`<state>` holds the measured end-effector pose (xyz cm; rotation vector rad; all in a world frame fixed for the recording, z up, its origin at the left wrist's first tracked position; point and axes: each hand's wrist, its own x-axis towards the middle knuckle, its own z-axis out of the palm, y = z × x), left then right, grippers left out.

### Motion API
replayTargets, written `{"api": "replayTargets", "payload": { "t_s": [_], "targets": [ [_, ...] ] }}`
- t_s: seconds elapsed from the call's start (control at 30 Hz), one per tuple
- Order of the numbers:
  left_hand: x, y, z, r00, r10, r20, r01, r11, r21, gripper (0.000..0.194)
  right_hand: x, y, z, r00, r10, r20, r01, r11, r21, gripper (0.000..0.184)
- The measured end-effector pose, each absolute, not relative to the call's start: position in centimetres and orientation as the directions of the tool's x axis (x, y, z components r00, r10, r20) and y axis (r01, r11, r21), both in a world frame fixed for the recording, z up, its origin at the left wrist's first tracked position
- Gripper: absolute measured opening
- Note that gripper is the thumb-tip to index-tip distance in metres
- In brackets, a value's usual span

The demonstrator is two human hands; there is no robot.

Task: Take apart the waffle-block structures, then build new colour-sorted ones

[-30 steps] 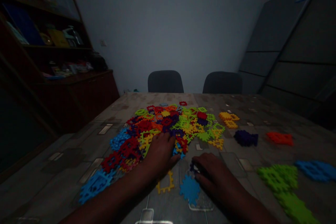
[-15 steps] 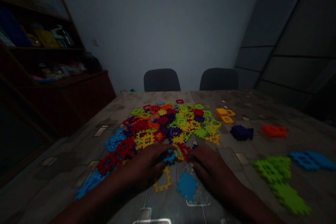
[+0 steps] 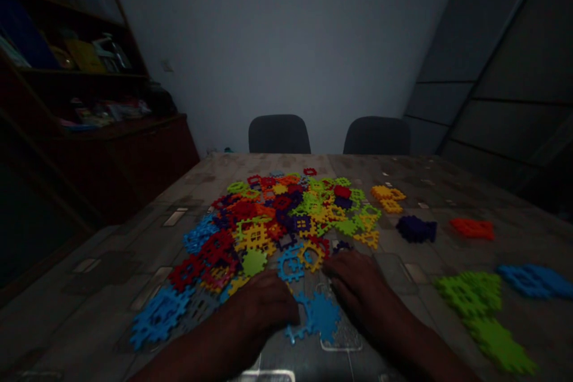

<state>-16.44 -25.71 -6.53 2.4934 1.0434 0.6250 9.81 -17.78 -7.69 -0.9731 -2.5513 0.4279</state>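
Note:
My left hand (image 3: 271, 304) is low over the table with its fingers curled onto a blue open-frame toothed plastic piece (image 3: 304, 322). That piece sits against a solid blue toothed piece (image 3: 324, 315). My right hand (image 3: 356, 280) is palm down to the right, thumb apart from the fingers, and nothing shows in it. Its fingertips are near a yellow ring-shaped piece (image 3: 311, 255) and a red piece partly hidden. A blue ring-shaped piece (image 3: 290, 264) lies beside the yellow one. Left of it, a light green piece (image 3: 254, 262) lies just beyond my left hand.
A large mixed pile of interlocking pieces (image 3: 282, 203) covers the middle of the table (image 3: 174, 191). At the right are separate yellow (image 3: 387, 198), purple (image 3: 416, 228), orange (image 3: 472, 228), green (image 3: 472, 293) and blue (image 3: 535, 280) groups. Two chairs (image 3: 280, 134) stand behind.
My left hand moved from the pile back toward me. A blue open-frame piece now lies beside the solid blue one, where the yellow square frame was visible. My right hand shifted slightly.

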Motion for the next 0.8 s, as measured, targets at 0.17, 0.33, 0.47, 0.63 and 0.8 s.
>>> {"api": "replayTargets", "payload": {
  "t_s": [0.17,0.33,0.47,0.63,0.8],
  "targets": [
    [-17.1,-26.6,-6.9,0.423,0.846,0.324,0.731,-0.53,0.429,0.038,10.3,-19.4,-7.2,-0.702,0.697,0.144,0.578,0.677,-0.456,0.041],
    [-15.7,-27.4,-9.0,0.43,0.869,0.245,0.793,-0.494,0.357,0.084,9.5,-20.3,-6.0,-0.741,0.662,-0.113,0.628,0.623,-0.467,0.076],
    [-15.3,-27.7,-9.8,0.446,0.851,0.278,0.776,-0.522,0.354,0.089,8.7,-20.7,-6.1,-0.715,0.667,-0.209,0.682,0.599,-0.419,0.087],
    [-15.3,-28.0,-9.5,0.493,0.804,0.333,0.717,-0.592,0.368,0.085,9.0,-20.8,-7.4,-0.697,0.704,-0.137,0.69,0.606,-0.396,0.08],
    [-13.6,-27.9,-10.9,0.54,0.767,0.348,0.697,-0.639,0.327,0.096,9.6,-20.5,-7.1,-0.643,0.756,-0.117,0.736,0.57,-0.365,0.067]
  ]
}}
